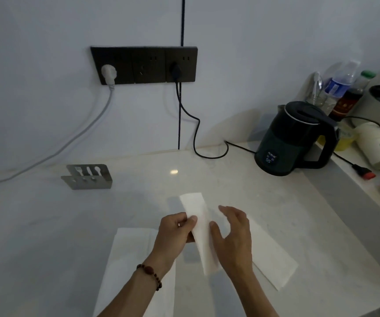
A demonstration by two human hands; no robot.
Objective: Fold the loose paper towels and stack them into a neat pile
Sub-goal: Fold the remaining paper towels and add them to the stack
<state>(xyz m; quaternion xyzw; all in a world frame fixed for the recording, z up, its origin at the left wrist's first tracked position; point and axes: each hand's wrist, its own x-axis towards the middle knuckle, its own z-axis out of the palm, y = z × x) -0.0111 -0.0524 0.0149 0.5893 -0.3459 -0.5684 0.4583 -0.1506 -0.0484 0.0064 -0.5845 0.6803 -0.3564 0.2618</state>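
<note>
The left hand [176,227] pinches the left long edge of a narrow folded paper towel [201,227] between thumb and curled fingers, and it holds this strip above the bench [241,179], near the middle of the near part. The right hand [232,234] is not closed: its fingers are almost straight, and it touches the right side of the same strip with the thumb, probably to press the fold flat or to guide the next fold. The strip points away from the person and a little to the left, so both long edges are free for the hands to work on. A second paper towel [273,259], already folded long, lies flat on the bench just to the right, partly under the right hand; I think this is the start of the pile. On the near left lies a wider paper towel [129,252], which looks not yet folded and goes partly under the left forearm. There is open bench surface on the far side of the hands. The cutlery holder [87,177] on the far left and the electric kettle [296,138] on the far right, with its black cable [209,156], are well apart from the towels, so they should not disturb the folding.
</note>
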